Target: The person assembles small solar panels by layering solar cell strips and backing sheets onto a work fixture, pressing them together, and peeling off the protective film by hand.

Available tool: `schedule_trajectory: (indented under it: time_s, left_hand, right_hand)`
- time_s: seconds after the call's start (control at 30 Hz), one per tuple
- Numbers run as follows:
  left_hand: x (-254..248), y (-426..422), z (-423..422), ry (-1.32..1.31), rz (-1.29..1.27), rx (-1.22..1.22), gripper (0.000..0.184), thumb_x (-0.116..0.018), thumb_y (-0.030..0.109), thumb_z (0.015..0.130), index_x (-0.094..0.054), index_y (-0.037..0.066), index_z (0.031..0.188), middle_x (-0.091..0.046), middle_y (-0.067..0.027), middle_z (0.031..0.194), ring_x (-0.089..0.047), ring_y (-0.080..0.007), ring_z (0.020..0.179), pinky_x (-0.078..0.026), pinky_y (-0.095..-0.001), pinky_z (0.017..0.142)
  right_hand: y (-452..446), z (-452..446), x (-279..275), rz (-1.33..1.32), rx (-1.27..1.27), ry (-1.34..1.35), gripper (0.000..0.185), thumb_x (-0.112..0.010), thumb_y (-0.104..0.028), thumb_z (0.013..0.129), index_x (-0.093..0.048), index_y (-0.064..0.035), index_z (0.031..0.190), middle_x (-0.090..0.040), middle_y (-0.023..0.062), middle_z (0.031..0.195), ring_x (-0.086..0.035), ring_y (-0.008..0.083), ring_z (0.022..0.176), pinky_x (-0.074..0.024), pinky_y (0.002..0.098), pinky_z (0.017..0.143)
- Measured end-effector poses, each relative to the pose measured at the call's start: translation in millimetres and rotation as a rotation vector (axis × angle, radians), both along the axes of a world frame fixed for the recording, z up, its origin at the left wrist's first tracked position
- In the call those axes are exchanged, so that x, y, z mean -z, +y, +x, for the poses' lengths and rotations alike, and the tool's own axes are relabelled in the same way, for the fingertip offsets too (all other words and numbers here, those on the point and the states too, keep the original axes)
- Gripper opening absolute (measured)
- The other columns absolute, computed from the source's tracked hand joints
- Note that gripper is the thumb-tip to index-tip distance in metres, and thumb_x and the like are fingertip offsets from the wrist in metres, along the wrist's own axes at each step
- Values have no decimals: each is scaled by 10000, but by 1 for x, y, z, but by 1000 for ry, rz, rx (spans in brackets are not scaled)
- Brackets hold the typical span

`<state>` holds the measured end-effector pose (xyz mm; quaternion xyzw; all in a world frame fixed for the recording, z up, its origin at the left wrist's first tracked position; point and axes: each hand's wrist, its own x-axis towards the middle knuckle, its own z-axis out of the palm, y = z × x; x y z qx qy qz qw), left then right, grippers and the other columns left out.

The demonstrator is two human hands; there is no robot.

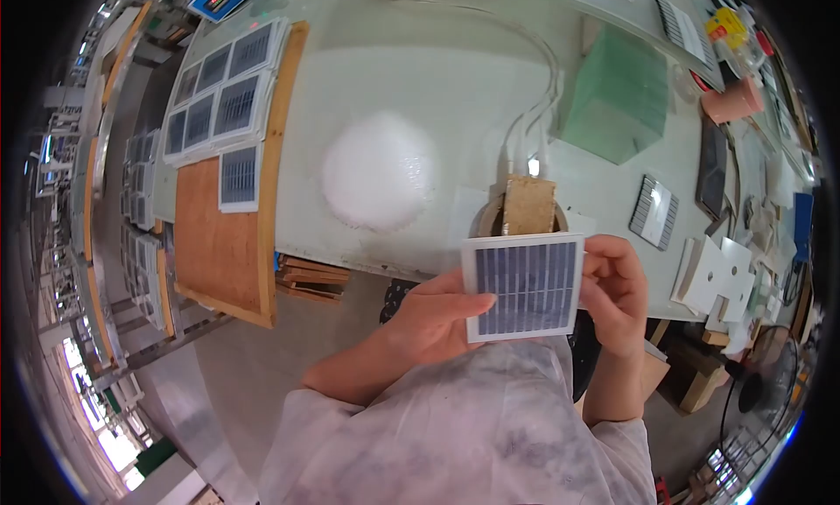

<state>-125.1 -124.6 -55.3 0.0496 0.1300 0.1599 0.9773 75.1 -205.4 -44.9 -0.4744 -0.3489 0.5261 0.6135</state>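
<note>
A small solar panel (528,286) with a white frame and dark blue cells is held up in front of my body, its cell face toward me. My left hand (437,317) grips its left side, thumb lying over the front and the other fingers hidden behind. At the right edge, my right hand (615,291) has curled fingers, with thumb and forefinger closed against the frame. Just beyond the panel stands a tan block (529,203) with cables running into it, on a round base that is partly covered.
Rows of similar panels (214,111) lie on a wooden board (219,242) at left. A white round patch (376,171) sits mid-table. Toward the right are a green translucent block (617,94), a dark striped panel (654,212), white plates (713,273) and a pink cup (733,101).
</note>
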Motion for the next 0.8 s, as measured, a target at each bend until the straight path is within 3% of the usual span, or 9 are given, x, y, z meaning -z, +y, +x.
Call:
schedule_trajectory:
  time_s: [0.47,0.8]
  left_hand:
    - [-5,2,6,-35,-71,59,455,-422,68,890,-288,-17,1316,-433,-152,1275,-450,-296,1172,-357,-529,971]
    - [3,-2,5,-57,-41,68,463,-421,72,892,-280,-21,1324,-415,-153,1295,-426,-315,1190,-343,-536,976]
  right_hand:
    - [-10,8,6,-11,-26,160,366,-488,40,835,-367,46,1181,-577,116,846,-564,117,689,-458,213,605]
    - [-8,6,4,-36,22,-59,403,-463,117,791,-373,12,1170,-558,77,829,-532,92,714,-429,198,632]
